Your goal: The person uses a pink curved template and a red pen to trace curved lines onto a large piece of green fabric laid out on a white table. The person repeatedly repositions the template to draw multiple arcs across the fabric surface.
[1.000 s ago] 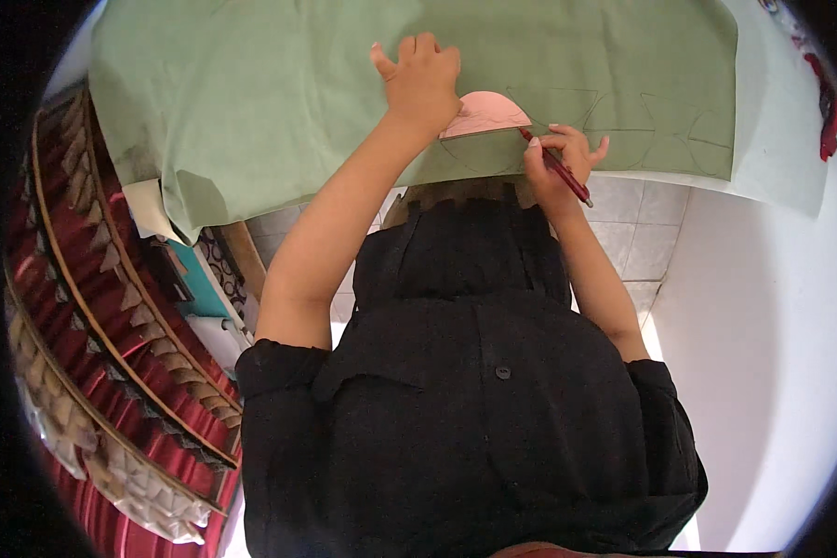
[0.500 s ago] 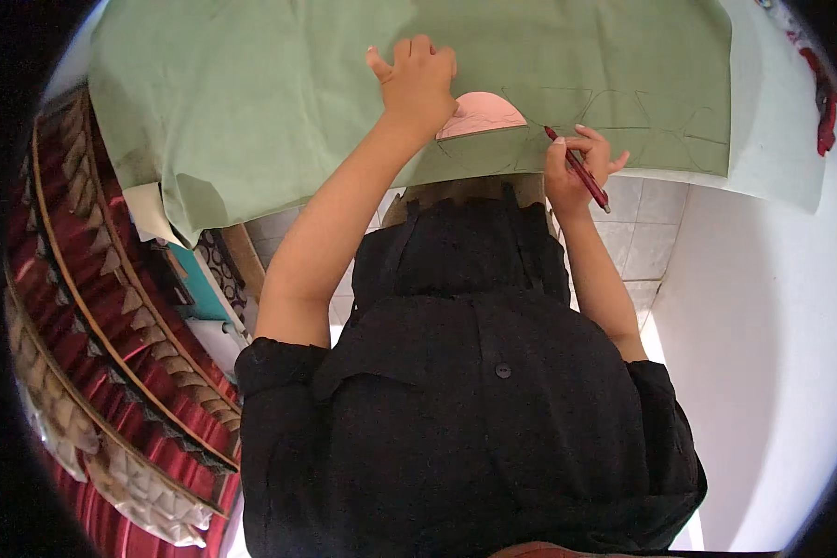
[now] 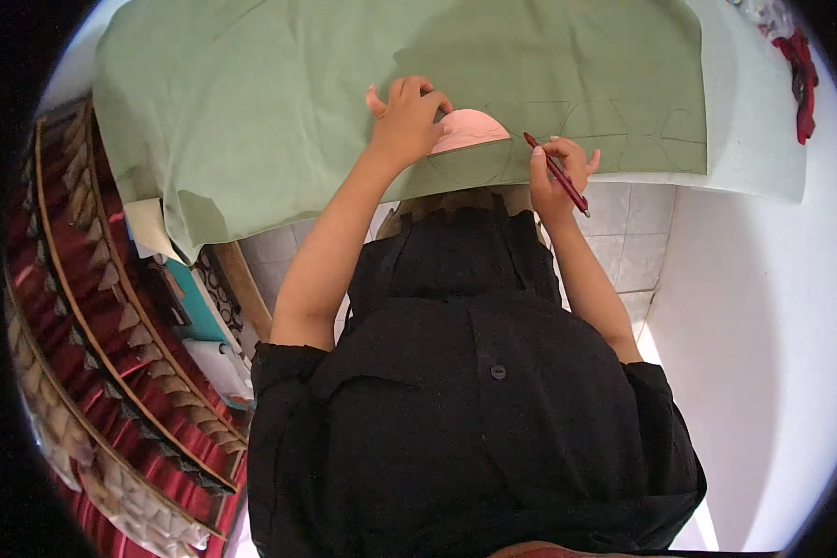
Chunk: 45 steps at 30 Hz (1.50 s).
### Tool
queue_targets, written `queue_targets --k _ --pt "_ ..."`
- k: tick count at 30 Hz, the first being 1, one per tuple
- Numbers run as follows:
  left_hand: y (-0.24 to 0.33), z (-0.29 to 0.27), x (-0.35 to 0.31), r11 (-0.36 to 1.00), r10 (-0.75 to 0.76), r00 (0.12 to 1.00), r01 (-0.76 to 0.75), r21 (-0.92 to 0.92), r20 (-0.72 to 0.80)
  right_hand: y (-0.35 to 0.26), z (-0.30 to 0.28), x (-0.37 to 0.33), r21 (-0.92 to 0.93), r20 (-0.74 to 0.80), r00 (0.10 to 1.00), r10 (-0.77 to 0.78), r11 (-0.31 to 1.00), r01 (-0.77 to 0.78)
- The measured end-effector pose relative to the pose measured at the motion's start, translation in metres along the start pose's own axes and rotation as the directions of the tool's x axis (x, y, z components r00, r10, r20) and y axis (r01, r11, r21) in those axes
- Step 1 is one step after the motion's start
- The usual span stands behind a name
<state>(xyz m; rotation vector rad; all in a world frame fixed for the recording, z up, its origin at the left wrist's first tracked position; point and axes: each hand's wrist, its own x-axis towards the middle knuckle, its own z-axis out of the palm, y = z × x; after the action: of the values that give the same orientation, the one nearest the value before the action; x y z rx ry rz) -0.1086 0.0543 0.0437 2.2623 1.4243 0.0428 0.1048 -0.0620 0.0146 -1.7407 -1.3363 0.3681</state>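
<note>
Green fabric (image 3: 279,121) is spread over the table before me, with thin dark curved and straight lines drawn along its near right part. A pink half-round template (image 3: 479,127) lies flat on it, straight edge toward me. My left hand (image 3: 405,128) rests palm down at the template's left end, fingers apart and slightly bent, touching its edge. In my closed right hand (image 3: 560,173) is a dark red pen (image 3: 575,197), slanting with its tip just right of the template's right corner. Whether the tip touches the fabric I cannot tell.
Pale cloth (image 3: 753,149) shows beyond the fabric's right edge, with a dark red cloth piece (image 3: 802,88) farther right. A white wall (image 3: 725,353) stands to my right. Red drapery with scalloped trim (image 3: 130,325) fills the left side. Floor tiles (image 3: 628,223) show below the table.
The whole view has shifted a little. My left hand has drawn slightly nearer to me beside the template. The pen stays close to the template's right corner, still in my right hand.
</note>
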Motion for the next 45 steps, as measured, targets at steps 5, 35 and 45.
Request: queue_targets --k 5,35,45 --pt "-0.005 -0.006 -0.006 0.997 -0.043 0.999 0.044 -0.059 0.021 0.004 -0.001 -0.001 -0.049 -0.023 0.999 -0.025 0.999 0.024" --pt "-0.043 0.021 -0.112 0.966 0.02 0.836 -0.157 -0.204 -0.549 -0.027 -0.009 0.001 -0.067 0.083 0.988 -0.133 0.988 0.138" --pt "-0.035 0.043 -0.126 0.93 0.129 0.689 -0.334 -0.155 -0.713 -0.025 0.024 -0.004 -0.215 0.347 0.888 -0.303 0.896 0.389"
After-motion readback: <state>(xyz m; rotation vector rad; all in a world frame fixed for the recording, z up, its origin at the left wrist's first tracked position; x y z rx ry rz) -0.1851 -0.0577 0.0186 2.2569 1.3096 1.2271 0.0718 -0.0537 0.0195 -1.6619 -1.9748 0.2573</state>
